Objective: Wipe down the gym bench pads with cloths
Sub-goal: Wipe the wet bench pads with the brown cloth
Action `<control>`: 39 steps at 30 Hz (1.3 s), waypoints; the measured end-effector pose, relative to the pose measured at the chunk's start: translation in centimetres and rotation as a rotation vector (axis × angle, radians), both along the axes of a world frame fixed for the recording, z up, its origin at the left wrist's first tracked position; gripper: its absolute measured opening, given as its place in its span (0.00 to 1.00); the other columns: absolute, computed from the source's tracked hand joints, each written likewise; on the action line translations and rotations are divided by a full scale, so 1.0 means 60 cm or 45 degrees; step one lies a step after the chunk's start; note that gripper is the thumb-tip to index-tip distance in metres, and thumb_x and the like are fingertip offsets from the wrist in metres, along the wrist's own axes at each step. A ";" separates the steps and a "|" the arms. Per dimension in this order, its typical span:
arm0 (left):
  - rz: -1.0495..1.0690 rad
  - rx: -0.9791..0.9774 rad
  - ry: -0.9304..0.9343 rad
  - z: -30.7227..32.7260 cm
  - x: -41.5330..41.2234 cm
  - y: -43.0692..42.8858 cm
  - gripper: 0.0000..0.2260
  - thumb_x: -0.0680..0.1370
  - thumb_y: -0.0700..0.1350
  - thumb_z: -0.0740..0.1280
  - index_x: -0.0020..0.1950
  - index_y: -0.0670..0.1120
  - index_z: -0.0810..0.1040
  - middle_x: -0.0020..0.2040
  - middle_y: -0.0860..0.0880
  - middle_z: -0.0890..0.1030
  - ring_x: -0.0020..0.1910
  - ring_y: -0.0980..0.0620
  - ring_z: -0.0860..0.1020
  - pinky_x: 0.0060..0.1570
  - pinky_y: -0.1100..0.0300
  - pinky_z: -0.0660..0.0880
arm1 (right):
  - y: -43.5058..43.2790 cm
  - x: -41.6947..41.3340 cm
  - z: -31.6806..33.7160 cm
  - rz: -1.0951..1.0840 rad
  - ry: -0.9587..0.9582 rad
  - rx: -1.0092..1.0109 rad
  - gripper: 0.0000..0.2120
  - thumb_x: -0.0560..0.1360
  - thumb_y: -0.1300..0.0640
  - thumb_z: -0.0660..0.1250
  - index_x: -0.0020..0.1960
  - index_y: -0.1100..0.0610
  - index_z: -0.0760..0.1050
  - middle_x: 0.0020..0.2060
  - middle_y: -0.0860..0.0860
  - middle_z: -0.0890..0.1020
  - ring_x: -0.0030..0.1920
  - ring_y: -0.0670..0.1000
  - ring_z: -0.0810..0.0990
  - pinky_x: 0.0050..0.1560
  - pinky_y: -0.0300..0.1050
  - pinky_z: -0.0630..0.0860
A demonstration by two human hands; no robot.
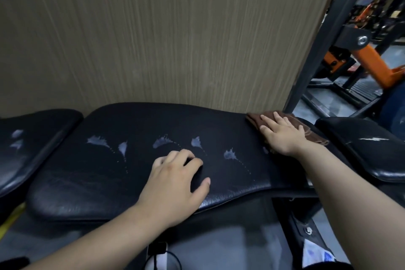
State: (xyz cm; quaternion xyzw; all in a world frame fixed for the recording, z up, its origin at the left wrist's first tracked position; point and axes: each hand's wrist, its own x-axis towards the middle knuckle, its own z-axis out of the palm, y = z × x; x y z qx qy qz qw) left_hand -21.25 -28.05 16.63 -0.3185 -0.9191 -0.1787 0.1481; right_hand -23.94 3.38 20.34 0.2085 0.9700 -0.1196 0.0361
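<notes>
A long black bench pad [92,173] stretches across the middle of the head view, with several pale foamy spray marks [163,141] along it. My right hand [282,136] lies flat, fingers spread, pressing a brown cloth [311,131] onto the pad's right end. My left hand [175,184] rests on the pad's near edge with fingers curled and nothing in it. A second black pad [26,142] lies to the left with spray marks on it, and a third pad [372,147] lies to the right.
A tan wood-grain wall [164,33] rises right behind the pads. A dark steel upright [328,33] stands at the right, with orange and black gym machines [372,61] beyond it. The bench frame [306,226] and grey floor [219,245] are below.
</notes>
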 end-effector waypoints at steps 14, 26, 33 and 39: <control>0.022 -0.013 0.042 -0.001 0.006 -0.002 0.19 0.75 0.61 0.59 0.53 0.52 0.82 0.50 0.56 0.77 0.49 0.52 0.76 0.53 0.53 0.74 | -0.190 0.148 -0.007 0.222 0.001 0.088 0.27 0.82 0.40 0.45 0.80 0.42 0.44 0.80 0.51 0.41 0.79 0.56 0.41 0.75 0.64 0.41; 0.008 -0.008 0.087 -0.002 0.010 0.000 0.16 0.75 0.59 0.59 0.50 0.51 0.82 0.49 0.55 0.78 0.49 0.52 0.78 0.55 0.51 0.76 | -0.182 0.083 -0.011 0.278 0.056 0.048 0.27 0.82 0.39 0.45 0.79 0.40 0.46 0.80 0.49 0.42 0.79 0.54 0.40 0.75 0.63 0.39; -0.012 0.022 0.128 -0.010 0.003 0.003 0.15 0.73 0.58 0.62 0.49 0.50 0.82 0.50 0.53 0.79 0.50 0.51 0.79 0.55 0.47 0.78 | -0.135 -0.047 -0.011 0.194 0.020 -0.004 0.27 0.82 0.38 0.45 0.79 0.39 0.47 0.80 0.49 0.43 0.79 0.56 0.42 0.74 0.67 0.38; -0.023 0.030 0.110 -0.016 -0.003 0.003 0.15 0.73 0.58 0.63 0.49 0.50 0.82 0.51 0.53 0.79 0.51 0.51 0.79 0.55 0.47 0.77 | -0.128 -0.105 -0.011 0.146 0.000 0.005 0.27 0.81 0.38 0.44 0.79 0.40 0.48 0.80 0.50 0.44 0.80 0.56 0.43 0.74 0.67 0.39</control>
